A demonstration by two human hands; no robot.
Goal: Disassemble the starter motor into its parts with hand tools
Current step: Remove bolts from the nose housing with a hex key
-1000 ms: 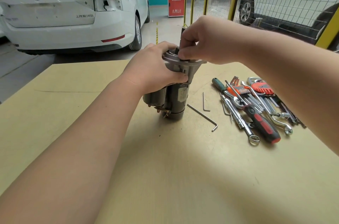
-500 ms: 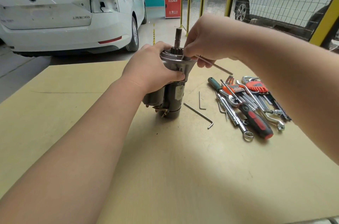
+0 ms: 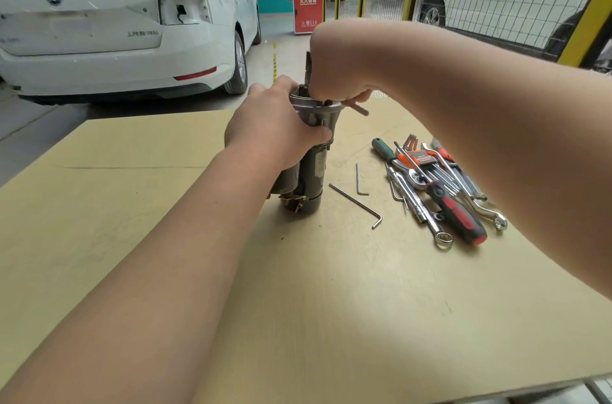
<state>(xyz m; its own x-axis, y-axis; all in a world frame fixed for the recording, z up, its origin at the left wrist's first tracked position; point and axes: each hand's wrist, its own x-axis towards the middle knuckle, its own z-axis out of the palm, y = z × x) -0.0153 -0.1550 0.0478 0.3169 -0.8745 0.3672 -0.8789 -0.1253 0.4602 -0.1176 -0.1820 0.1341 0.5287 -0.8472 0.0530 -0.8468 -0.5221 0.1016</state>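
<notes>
On the table (image 3: 298, 304) the starter motor (image 3: 314, 172) stands on end, long axis vertical, with spare hex keys (image 3: 356, 205) lying just beside its base. We wrap the left hand (image 3: 271, 129) firmly around its upper housing. Since half a second ago the right hand (image 3: 334, 72) has rolled over the flange (image 3: 318, 109), swinging the gripped hex key (image 3: 361, 110) round; we judge that a housing bolt is loosening. The shaft (image 3: 308, 59) points straight up.

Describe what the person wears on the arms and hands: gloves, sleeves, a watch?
The left hand and the right hand are bare: no gloves. The left forearm and the right forearm are bare too, with no sleeve in view. No watch or bracelet shows; some fingers are hidden.
</notes>
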